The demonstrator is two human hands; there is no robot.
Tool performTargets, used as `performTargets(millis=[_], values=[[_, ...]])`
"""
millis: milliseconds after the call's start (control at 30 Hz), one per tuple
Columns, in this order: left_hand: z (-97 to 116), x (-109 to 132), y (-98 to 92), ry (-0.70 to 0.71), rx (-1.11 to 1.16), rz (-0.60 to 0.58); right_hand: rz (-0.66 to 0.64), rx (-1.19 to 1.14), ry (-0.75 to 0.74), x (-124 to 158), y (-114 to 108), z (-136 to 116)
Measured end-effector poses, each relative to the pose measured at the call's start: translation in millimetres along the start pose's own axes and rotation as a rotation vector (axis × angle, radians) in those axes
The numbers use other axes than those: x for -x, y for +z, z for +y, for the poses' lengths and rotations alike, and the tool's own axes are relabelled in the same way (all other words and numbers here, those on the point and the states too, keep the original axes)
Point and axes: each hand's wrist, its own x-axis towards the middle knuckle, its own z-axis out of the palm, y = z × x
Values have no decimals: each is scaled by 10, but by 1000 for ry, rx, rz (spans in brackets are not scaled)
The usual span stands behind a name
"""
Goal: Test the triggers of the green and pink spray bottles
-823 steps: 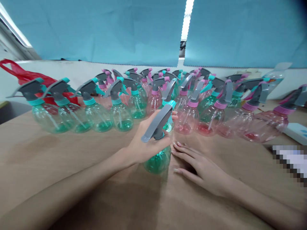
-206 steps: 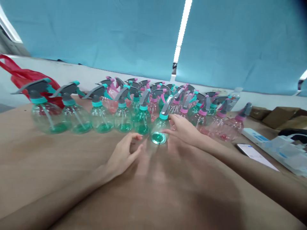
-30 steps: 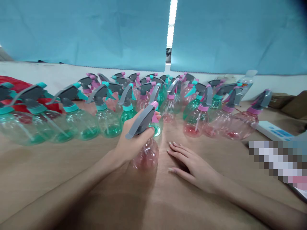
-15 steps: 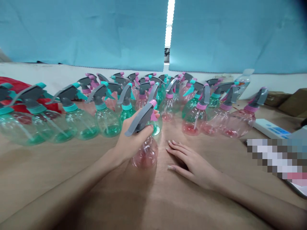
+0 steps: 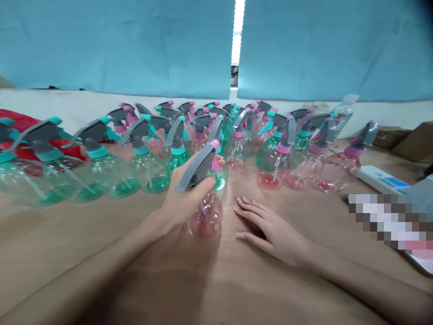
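My left hand (image 5: 184, 194) is wrapped round the neck of a pink spray bottle (image 5: 206, 219), just below its grey trigger head with a pink nozzle. The bottle stands upright on the brown table (image 5: 237, 289), its nozzle facing away from me. My right hand (image 5: 270, 230) rests palm down on the table to the right of the bottle, fingers stretched out and holding nothing. Beyond the left hand stands a green spray bottle (image 5: 152, 174) with a turquoise collar. Past the right fingertips is another pink spray bottle (image 5: 270, 174). The left fingers are partly hidden behind the held bottle's head.
Several more green and pink spray bottles fill the back of the table. A red cloth or bag (image 5: 20, 119) lies at far left. On the right are a white box with blue marks (image 5: 382, 178), a pixelated flat item (image 5: 389, 225) and brown cardboard boxes (image 5: 416, 142).
The view has shifted very slightly. Both hands and the held spray bottle stay in place, with no visible change of grip.
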Motion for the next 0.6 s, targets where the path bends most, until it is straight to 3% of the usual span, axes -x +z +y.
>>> performTargets(millis=[600], values=[[-15,-2,-37,60,129,-71,-22,42,-2,-7,-18,-14]])
